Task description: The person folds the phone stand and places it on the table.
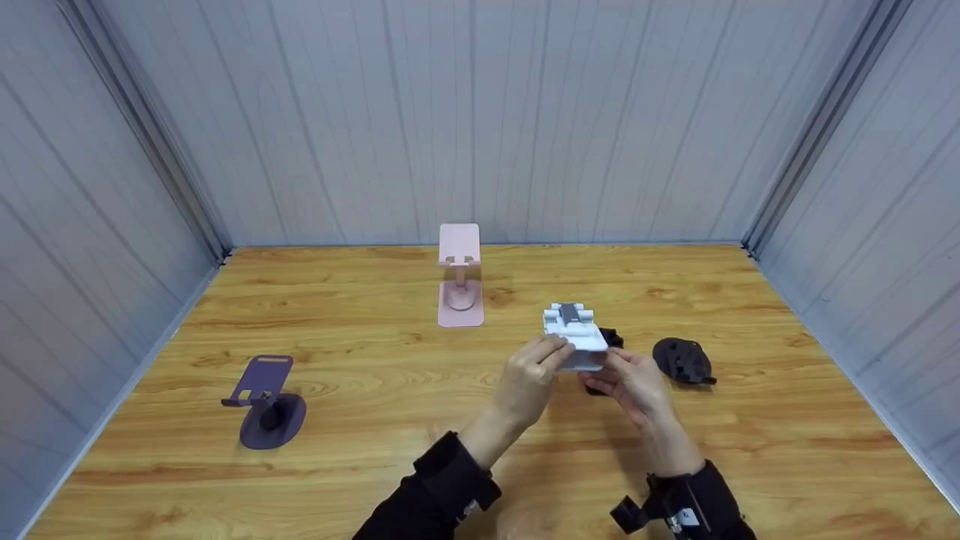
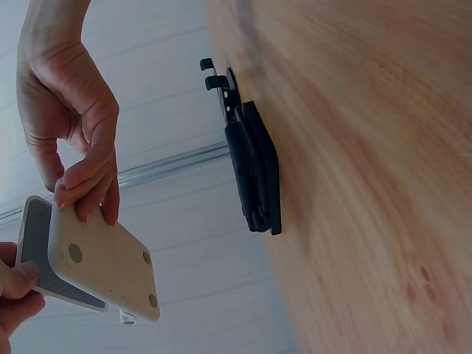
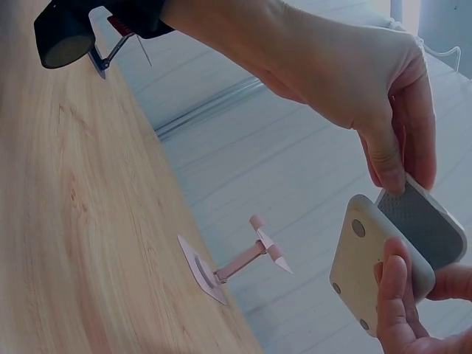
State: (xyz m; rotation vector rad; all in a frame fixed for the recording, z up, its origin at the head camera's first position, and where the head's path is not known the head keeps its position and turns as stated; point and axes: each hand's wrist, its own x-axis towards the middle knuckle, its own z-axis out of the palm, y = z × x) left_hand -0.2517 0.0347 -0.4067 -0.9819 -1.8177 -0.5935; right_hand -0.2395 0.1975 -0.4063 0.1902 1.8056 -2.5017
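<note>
Both hands hold a white folding phone stand (image 1: 576,330) above the table. My left hand (image 1: 525,379) pinches its grey-padded plate (image 3: 424,225) between thumb and fingers. On the other side, my right hand (image 1: 637,386) grips the edge of the white base (image 2: 110,254), which has round grey feet on its underside. Plate and base stand apart at a narrow angle, joined at the hinge end. Behind the right hand lies a black folded stand (image 1: 613,337), partly hidden by the hand and the white stand.
A pink phone stand (image 1: 460,274) stands upright at the back of the wooden table (image 1: 360,330). At the left is a purple stand (image 1: 271,420) with an oval base. A black stand with a round base (image 1: 682,360) lies folded right of my right hand. Panel walls enclose the table.
</note>
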